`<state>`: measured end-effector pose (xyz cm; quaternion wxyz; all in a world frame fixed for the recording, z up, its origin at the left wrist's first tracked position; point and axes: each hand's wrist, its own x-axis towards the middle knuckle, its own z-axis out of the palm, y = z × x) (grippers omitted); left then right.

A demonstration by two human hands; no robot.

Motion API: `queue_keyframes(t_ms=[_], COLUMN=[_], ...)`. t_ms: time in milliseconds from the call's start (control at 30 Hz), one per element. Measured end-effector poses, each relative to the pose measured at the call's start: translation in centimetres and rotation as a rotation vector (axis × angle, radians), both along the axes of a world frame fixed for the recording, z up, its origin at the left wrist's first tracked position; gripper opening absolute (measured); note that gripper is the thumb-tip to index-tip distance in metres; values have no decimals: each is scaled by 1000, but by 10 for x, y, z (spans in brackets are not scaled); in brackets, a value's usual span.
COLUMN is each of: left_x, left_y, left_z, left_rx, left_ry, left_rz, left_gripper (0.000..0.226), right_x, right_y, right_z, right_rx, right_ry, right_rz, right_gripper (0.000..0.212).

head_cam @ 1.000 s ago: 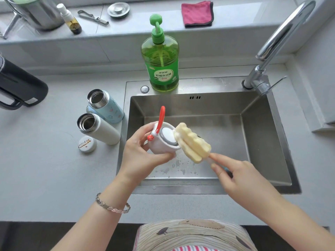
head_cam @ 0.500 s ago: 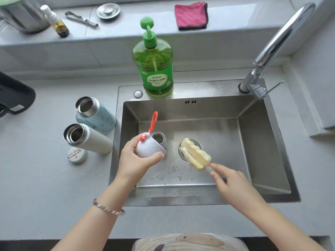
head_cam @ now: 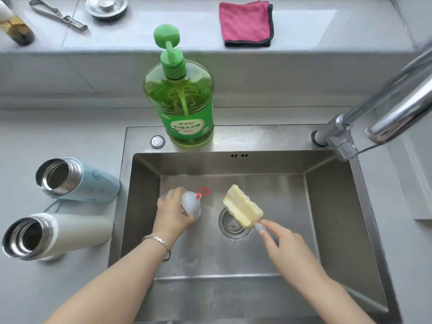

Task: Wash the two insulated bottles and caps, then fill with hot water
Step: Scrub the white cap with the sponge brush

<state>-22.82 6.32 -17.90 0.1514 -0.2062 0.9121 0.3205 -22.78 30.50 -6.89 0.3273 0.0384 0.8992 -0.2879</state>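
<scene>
My left hand [head_cam: 171,215] grips a white bottle cap [head_cam: 191,204] with a red loop, low on the sink [head_cam: 332,206] floor. My right hand [head_cam: 278,237] holds the handle of a yellow sponge brush [head_cam: 242,206], whose head hangs over the drain [head_cam: 230,226], apart from the cap. Two open insulated bottles stand on the counter left of the sink: a light blue bottle [head_cam: 93,183] further back and a white bottle [head_cam: 70,232] nearer me. A second cap is mostly hidden behind the white bottle.
A green dish soap bottle [head_cam: 182,101] stands on the sink's back rim. The chrome tap [head_cam: 383,108] arches in from the right. On the ledge behind lie a pink cloth [head_cam: 246,22], a metal drain stopper [head_cam: 106,5], a metal tool [head_cam: 58,15] and a small dropper bottle [head_cam: 14,26].
My left hand lowered the cap from above the sink down to its floor. The sponge brush came off the cap and now hangs over the drain. The view moved closer.
</scene>
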Motion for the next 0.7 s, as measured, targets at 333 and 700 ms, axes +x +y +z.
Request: queue_keyframes(t_ms=[333,700], left_x=[1,75], left_y=[4,-15], left_z=[-22,132], left_rx=[-88,-280], left_ry=[-171,571], left_rz=[-94,-113], left_gripper=[65,34], right_x=[-14,3], right_y=[-13,-27], right_z=[-13,31], right_rx=[-8,-66], right_ry=[-43,46], right_rz=[-9,44], right_gripper=[27,30])
